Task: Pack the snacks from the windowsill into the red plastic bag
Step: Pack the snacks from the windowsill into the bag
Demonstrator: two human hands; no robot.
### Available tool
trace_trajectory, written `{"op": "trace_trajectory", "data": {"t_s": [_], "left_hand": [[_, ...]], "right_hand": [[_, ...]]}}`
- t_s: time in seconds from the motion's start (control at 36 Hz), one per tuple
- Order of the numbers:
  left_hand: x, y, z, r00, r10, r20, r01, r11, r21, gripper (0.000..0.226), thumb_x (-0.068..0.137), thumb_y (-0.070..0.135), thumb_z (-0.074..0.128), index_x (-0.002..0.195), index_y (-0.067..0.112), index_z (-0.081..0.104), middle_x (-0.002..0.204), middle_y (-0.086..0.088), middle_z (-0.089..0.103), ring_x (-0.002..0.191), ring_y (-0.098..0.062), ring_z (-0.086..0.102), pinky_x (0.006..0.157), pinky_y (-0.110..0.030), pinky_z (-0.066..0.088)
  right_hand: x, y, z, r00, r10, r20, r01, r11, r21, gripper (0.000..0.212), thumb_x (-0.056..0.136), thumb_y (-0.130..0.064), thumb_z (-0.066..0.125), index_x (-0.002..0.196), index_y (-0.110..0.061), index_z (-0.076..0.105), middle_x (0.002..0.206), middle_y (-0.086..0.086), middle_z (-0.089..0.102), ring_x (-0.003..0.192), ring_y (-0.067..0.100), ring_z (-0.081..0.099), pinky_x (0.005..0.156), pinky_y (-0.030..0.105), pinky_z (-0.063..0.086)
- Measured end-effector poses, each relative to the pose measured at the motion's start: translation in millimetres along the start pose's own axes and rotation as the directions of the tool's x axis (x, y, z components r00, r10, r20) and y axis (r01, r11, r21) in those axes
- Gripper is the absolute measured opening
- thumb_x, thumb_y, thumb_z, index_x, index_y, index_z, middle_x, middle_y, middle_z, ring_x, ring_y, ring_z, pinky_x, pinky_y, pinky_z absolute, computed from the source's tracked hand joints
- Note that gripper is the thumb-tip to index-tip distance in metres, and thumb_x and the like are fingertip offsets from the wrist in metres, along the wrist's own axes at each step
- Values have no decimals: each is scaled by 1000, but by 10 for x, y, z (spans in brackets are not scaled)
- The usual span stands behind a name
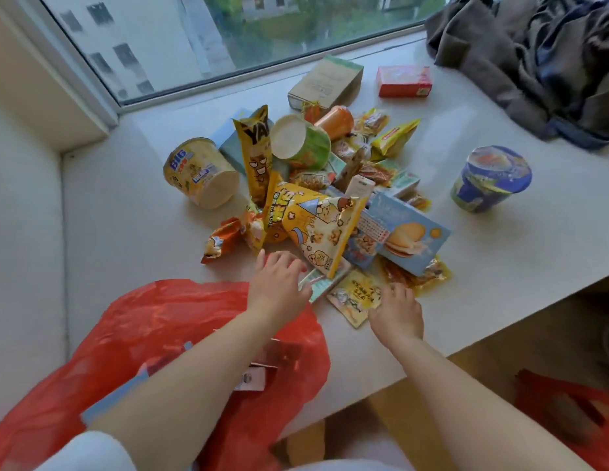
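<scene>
while both hands reach in, the snacks (316, 198) sit in one big heap mid-windowsill (126, 232), right in front of the window (228, 28). counting what i can: three tubs lying or standing around, a yellow tub (199, 175) on its side at the left of the heap, a green tub (301, 141) tipped over in the middle, and a blue tub (490, 180) upright, well apart on the right. two boxes sit at the far side, a beige box (325, 83) and a red box (404, 81). a blue biscuit box (408, 232) leans on the right of the pile, one tall yellow bag (257, 154) stands up, and a popcorn bag (325, 226) lies near the front. small wrapped packets are too jumbled to count.

one red plastic bag (143, 334) lies near left, open, with a couple of boxes already in it.

left hand (279, 283) hovers just by the popcorn bag's near edge, fingers loosely spread, holding nothing. right hand (396, 314) rests relaxed fingertips on a flat yellow packet (354, 297) at the near edge, not clearly pinching it.

dark clothes (534, 62) are piled far right.
</scene>
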State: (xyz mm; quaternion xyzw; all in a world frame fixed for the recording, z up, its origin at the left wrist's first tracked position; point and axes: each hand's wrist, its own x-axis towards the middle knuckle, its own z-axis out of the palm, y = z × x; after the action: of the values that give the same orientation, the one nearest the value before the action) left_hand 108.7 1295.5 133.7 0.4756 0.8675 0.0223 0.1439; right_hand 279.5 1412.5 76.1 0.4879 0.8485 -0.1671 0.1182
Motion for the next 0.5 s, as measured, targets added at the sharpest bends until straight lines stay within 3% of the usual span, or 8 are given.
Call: {"op": "trace_trajectory", "data": {"t_s": [0.11, 0.22, 0.33, 0.5], "left_hand": [[323, 301, 203, 987, -44, 155, 21, 989, 149, 43, 93, 43, 40, 128, 22, 54, 130, 1, 55, 127, -20, 41, 115, -41, 14], [518, 431, 480, 934, -193, 302, 126, 966, 227, 49, 95, 47, 39, 128, 14, 52, 125, -7, 58, 122, -27, 47, 111, -41, 24], [608, 515, 661, 879, -326, 347, 331, 942, 46, 50, 92, 42, 51, 128, 9, 44, 122, -11, 54, 112, -31, 53, 87, -37, 43], [709, 570, 772, 791, -484, 373, 564, 814, -140, 58, 81, 39, 69, 124, 9, 42, 118, -10, 54, 107, -30, 55, 80, -36, 47]], "right_hand": [[266, 187, -29, 995, -61, 78, 63, 998, -27, 48, 91, -34, 49, 136, -18, 40, 138, 4, 39, 128, 23, 33, 106, 34, 29], [476, 274, -10, 979, -128, 161, 135, 990, -33, 55, 91, -41, 51, 138, -16, 38, 136, 4, 41, 126, 23, 35, 104, 34, 32], [624, 292, 50, 965, -161, 206, 170, 985, -25, 57, 89, -44, 54, 136, -14, 38, 135, 5, 41, 127, 24, 33, 104, 35, 31], [698, 112, 177, 951, -195, 238, 201, 980, 2, 69, 79, -48, 67, 130, -11, 39, 128, 7, 44, 120, 24, 38, 101, 33, 34]]}}
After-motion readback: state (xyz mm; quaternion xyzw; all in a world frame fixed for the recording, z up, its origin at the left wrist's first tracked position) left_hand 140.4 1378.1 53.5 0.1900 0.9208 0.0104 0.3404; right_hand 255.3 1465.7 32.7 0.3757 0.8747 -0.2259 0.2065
